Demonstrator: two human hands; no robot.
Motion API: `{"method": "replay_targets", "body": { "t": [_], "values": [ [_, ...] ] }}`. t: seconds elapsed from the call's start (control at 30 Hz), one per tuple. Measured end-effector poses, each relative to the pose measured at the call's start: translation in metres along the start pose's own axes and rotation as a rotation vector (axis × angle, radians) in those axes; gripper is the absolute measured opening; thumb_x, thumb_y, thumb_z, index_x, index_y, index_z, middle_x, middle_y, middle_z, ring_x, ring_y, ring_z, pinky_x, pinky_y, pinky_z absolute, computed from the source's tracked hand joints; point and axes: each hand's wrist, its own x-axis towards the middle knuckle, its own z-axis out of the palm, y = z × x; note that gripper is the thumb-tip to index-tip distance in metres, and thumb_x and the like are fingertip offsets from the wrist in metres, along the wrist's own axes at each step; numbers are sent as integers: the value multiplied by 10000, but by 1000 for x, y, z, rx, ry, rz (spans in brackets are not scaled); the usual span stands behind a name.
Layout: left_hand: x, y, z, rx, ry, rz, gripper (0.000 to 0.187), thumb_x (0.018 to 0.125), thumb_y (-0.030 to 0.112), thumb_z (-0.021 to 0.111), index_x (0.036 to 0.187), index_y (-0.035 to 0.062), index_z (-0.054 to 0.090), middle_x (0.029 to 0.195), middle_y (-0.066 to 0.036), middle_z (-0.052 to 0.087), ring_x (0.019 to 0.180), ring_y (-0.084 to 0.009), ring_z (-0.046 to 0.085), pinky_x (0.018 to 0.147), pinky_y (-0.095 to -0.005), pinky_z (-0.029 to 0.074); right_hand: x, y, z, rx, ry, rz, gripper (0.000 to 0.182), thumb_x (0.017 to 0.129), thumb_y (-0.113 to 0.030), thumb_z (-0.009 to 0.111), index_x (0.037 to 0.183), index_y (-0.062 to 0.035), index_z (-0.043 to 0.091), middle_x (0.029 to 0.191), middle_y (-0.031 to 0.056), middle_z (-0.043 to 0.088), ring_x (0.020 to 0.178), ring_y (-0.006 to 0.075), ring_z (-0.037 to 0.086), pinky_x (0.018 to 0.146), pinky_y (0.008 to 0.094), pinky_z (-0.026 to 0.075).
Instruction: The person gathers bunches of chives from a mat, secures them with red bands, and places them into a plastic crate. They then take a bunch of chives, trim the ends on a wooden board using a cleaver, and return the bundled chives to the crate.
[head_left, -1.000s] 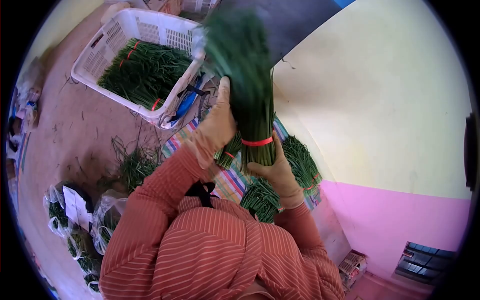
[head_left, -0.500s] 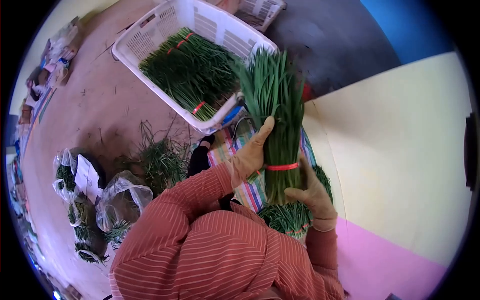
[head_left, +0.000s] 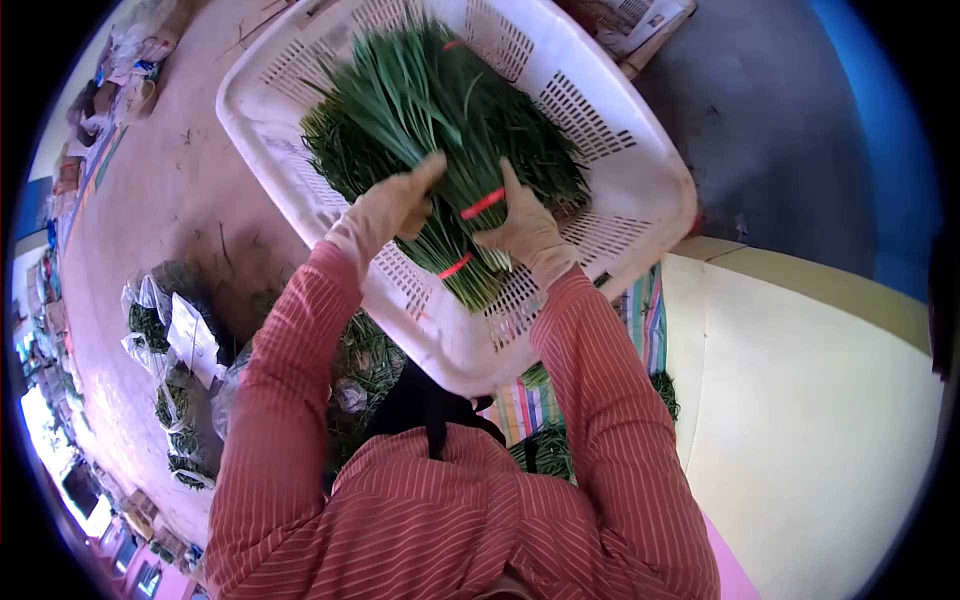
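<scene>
Over the white basket, the right hand grasps the upper bunch of greens near its red band, the left hand touches its side, grip unclear, and leaves could bend if pushed hard onto the bunches beneath.

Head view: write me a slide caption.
Right hand grips a red-banded bundle of greens, left hand at its side, above more greens in a white crate.

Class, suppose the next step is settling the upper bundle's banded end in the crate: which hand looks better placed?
Right, I'd judge. The right hand clasps the upper bundle beside its red band; the left hand lies nearer the leafy end.
</scene>
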Motion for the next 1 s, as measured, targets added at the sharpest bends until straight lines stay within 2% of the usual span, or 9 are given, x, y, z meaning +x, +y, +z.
{"method": "replay_targets", "body": {
  "t": [0.03, 0.1, 0.23, 0.4, 0.63, 0.83, 0.9, 0.97, 1.0],
  "values": [
    [10, -12, -5, 0, -1, -22, 603, 951, 561, 524, 1213, 33, 649, 1033, -110, 717, 947, -321, 672, 838, -403, 523, 14, 15, 11, -39, -174, 129, 1204, 629, -239, 887, 1556, -85, 135, 1287, 254, 524, 1183, 402, 536, 1007, 420, 438],
    [35, -34, -11, 814, -89, 606, 461, 930, 473, 577, 1090, 59, 700, 820, -88, 699, 796, -300, 680, 729, -398, 527, 33, 44, 35, -156, -292, 215, 1211, 632, -246, 889, 1558, -100, 123, 1295, 248, 517, 1188, 394, 538, 1010, 421, 443],
    [32, 4, 29, 1050, 0, 764, 418, 876, 412, 628, 1154, 104, 675, 938, -100, 696, 893, -269, 675, 766, -388, 524, 42, 71, 56, -362, -392, 299, 1206, 668, -304, 874, 1569, -224, 76, 1338, 176, 500, 1229, 323, 542, 985, 431, 483],
    [104, 3, 44, 1495, 60, 1413, 717, 841, 476, 644, 1468, 219, 411, 1515, -94, 391, 1374, -324, 381, 1124, -502, 312, 36, 82, 64, -359, -416, 366, 1200, 650, -272, 875, 1563, -214, 97, 1343, 184, 491, 1217, 339, 542, 992, 437, 473],
    [176, -31, 18, 1499, -78, 1368, 806, 801, 543, 646, 1493, 232, 373, 1514, -109, 373, 1414, -387, 292, 1152, -577, 214, 32, 103, 104, -178, -343, 347, 1175, 633, -253, 860, 1550, -147, 133, 1306, 247, 500, 1224, 396, 514, 997, 451, 456],
    [188, -32, 25, 1651, -104, 1337, 810, 790, 523, 660, 1488, 219, 381, 1463, -124, 409, 1407, -400, 281, 1140, -590, 220, 56, 66, 101, -162, -378, 655, 941, 783, -373, 621, 1548, -31, 194, 1458, 270, 412, 1348, 417, 420, 1104, 587, 288],
    [188, -29, 26, 1831, -59, 1295, 762, 838, 497, 617, 1495, 201, 369, 1491, -133, 383, 1411, -414, 267, 1146, -595, 204, 62, 37, 69, -259, -538, 483, 807, 849, -387, 544, 1496, 36, 312, 1487, 301, 371, 1385, 456, 354, 1089, 626, 283],
    [199, -33, 19, 1954, 16, 1321, 725, 873, 471, 583, 1500, 182, 360, 1510, -152, 363, 1415, -419, 264, 1149, -588, 205, 46, -1, 56, -225, -26, 218, 438, 810, -266, 650, 1200, -67, 681, 1262, 223, 602, 1227, 424, 518, 933, 706, 379],
    [178, -22, 35, 1975, 44, 1335, 708, 889, 460, 567, 1501, 173, 357, 1517, -165, 355, 1416, -421, 266, 1151, -582, 208, 18, -18, 34, -207, 22, 268, 438, 810, -266, 650, 1200, -67, 681, 1262, 223, 602, 1227, 424, 518, 933, 706, 379]
  ]
}}
